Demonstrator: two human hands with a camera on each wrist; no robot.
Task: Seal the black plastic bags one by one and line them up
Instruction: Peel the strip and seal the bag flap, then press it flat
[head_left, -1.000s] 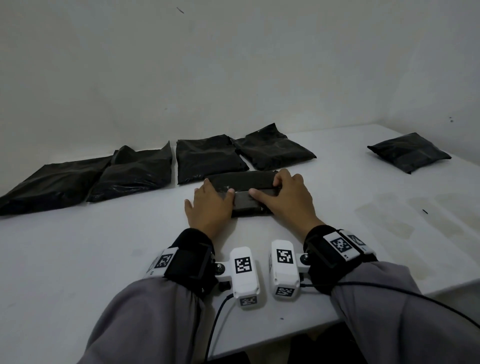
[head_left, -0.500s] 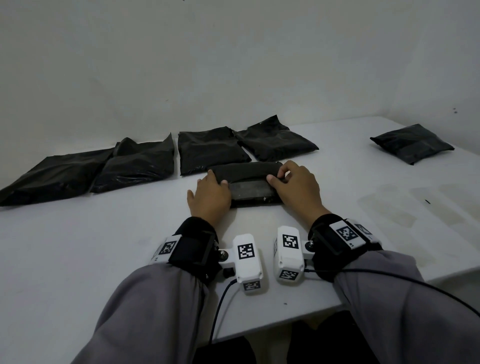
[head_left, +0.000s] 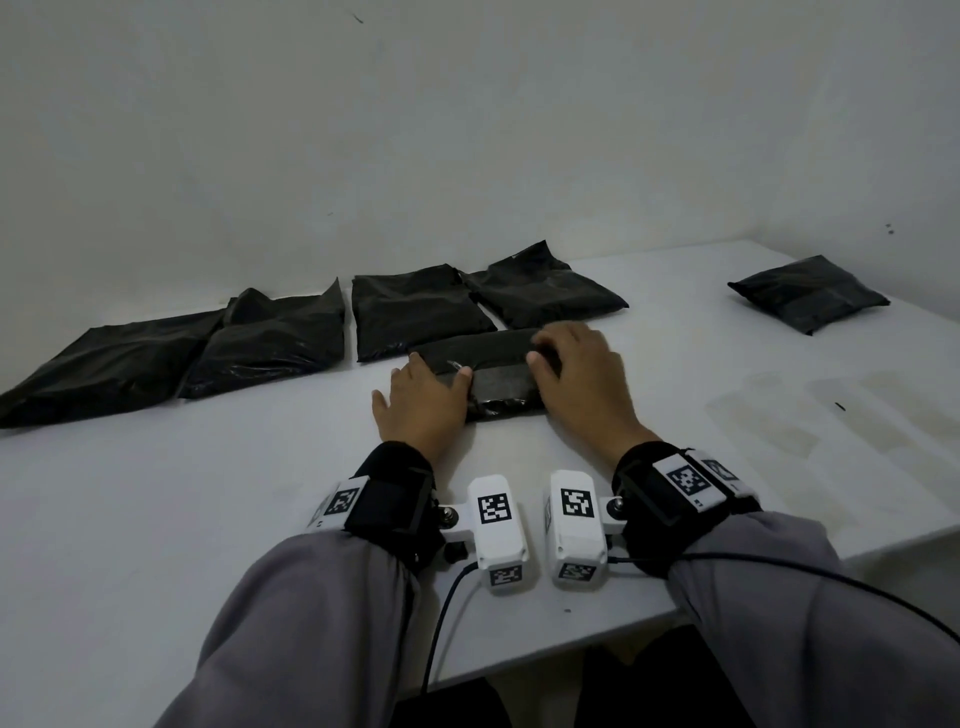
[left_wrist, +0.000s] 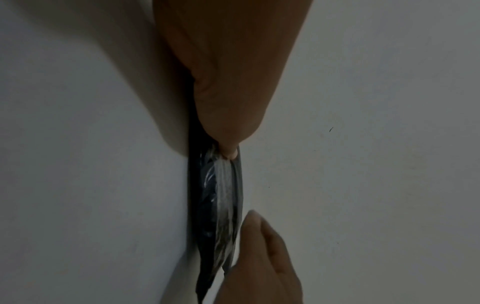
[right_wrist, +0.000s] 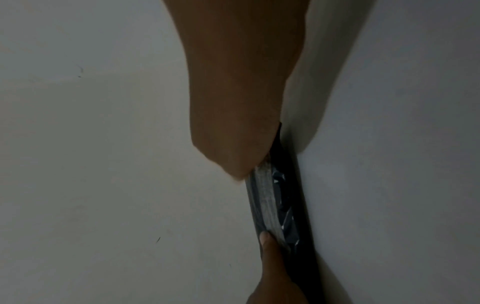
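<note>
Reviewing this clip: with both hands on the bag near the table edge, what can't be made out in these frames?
- Head view: the bag in work has both ends covered by the left hand and right hand, so whether its flap is stuck down cannot be told.
- Both wrist views: dim, edge-on; seal state unclear.
- Row of four bags: closures too dark to judge.
- Far-right bag: too small to tell whether sealed.

Head overhead; wrists close, facing.
</note>
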